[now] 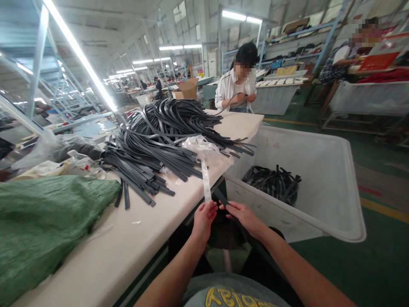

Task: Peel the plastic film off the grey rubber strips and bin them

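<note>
Beside the counter (128, 232), we pinch a white strip (206, 181) in our left hand (203, 218), a dark strap (221, 195) in our right hand (245, 217), close together, presumably for easy viewing.

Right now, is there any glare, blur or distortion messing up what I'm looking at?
In the head view, the long tube light at upper left is blown out to white; the white bin looks stretched, probably by a wide lens; the green sack looks smeared; the white strip stands out, while the black strip beside it shows little detail.
</note>
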The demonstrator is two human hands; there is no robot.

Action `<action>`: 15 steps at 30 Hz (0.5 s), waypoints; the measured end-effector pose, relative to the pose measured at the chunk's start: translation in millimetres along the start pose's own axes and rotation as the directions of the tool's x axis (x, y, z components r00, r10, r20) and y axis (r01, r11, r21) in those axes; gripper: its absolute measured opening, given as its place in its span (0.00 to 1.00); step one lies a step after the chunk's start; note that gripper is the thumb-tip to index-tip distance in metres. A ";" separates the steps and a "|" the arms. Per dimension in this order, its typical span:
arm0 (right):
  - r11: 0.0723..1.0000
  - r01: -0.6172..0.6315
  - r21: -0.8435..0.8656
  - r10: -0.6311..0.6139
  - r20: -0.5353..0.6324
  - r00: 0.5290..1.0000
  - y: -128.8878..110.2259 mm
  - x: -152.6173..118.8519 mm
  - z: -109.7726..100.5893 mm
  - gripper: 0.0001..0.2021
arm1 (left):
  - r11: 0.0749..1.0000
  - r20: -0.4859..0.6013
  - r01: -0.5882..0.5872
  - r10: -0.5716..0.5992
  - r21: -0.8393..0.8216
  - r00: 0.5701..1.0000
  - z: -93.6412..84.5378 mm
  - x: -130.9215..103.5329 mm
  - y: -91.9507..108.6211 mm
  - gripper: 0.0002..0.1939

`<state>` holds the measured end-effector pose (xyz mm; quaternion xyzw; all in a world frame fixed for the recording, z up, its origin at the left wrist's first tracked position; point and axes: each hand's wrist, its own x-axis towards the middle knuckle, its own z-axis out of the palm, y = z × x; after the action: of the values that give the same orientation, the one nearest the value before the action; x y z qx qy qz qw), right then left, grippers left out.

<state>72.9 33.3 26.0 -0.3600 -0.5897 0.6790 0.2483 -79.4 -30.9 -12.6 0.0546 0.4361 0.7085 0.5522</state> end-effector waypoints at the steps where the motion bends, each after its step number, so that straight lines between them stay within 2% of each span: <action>1: 1.000 0.014 -0.027 -0.013 0.037 0.999 -6.7 12.7 9.6 0.21 | 1.000 0.015 -0.005 0.005 0.018 1.000 -0.2 -4.2 0.3 0.19; 3: 0.998 0.040 -0.058 -0.035 0.079 0.996 -14.2 34.0 25.4 0.20 | 0.998 0.037 -0.012 0.010 0.055 0.999 -1.1 -11.6 -1.0 0.20; 5: 0.995 0.054 -0.083 -0.048 0.069 0.996 -15.8 48.8 34.6 0.18 | 0.994 0.058 -0.022 0.016 0.105 0.998 -3.7 -16.8 -3.0 0.21; 8: 0.990 0.065 -0.127 -0.062 0.025 0.998 -13.6 59.3 35.2 0.16 | 0.947 0.124 -0.031 -0.009 0.319 0.992 -9.9 -17.4 3.8 0.21; 10: 0.988 0.066 -0.137 -0.068 -0.008 0.998 -11.2 61.2 28.6 0.17 | 0.825 0.181 -0.168 0.081 0.540 0.980 -10.2 -10.1 22.4 0.19; 11: 0.989 0.063 -0.136 -0.067 -0.025 0.997 -9.8 61.8 24.2 0.18 | 0.723 0.210 -0.280 0.189 0.631 0.959 -7.2 -3.4 36.5 0.20; 12: 0.990 0.058 -0.132 -0.063 -0.041 0.997 -8.2 62.6 19.6 0.19 | 0.594 0.247 -0.406 0.333 0.695 0.910 -1.4 5.6 53.0 0.20; 13: 0.991 0.049 -0.125 -0.056 -0.054 0.997 -6.3 63.8 15.4 0.20 | 0.440 0.297 -0.518 0.479 0.734 0.826 7.2 17.1 70.9 0.19; 14: 0.992 0.041 -0.117 -0.048 -0.062 0.997 -4.3 65.3 11.9 0.21 | 0.276 0.349 -0.593 0.596 0.756 0.723 18.5 30.9 89.2 0.17; 15: 0.994 0.033 -0.107 -0.041 -0.067 0.997 -2.4 67.0 9.3 0.22 | 0.104 0.431 -0.640 0.657 0.761 0.619 31.9 46.4 106.6 0.15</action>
<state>24.0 79.0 15.6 -0.3849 -0.6225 0.6292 0.2617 -157.7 24.3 60.6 0.5053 0.6641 0.5466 0.0697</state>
